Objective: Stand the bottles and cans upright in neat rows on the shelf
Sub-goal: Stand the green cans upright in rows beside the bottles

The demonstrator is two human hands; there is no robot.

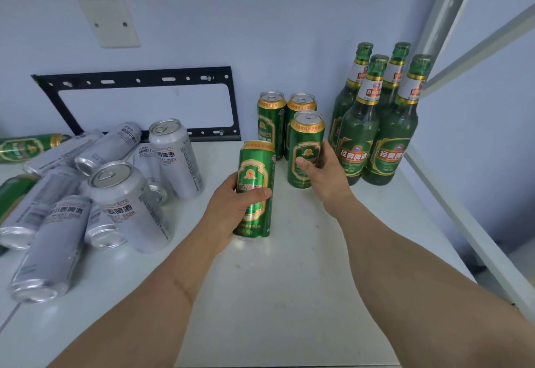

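Head view, only one. Left hand (236, 205) grips a green can (254, 188) round its middle, fingers wrapped behind, thumb across the label; can near upright, base at or just above the white shelf (289, 281), centre frame. Right hand (321, 173) holds a second green can (305, 150) standing at 1 o'clock from the first, thumb on the label, fingers curled round the far side. Two more green cans (272, 123) upright behind it, at 12. Four green bottles (373, 124) upright in the corner, 2 o'clock. Silver cans (127, 202) heaped at 9 o'clock, most lying, two upright; another green can (29, 147) lies at 10. Judgement: cans stiff, smooth, likely slippery, dent if squeezed, so take mid-body. Bottles glass, heavier, breakable; take at the body, not the neck.
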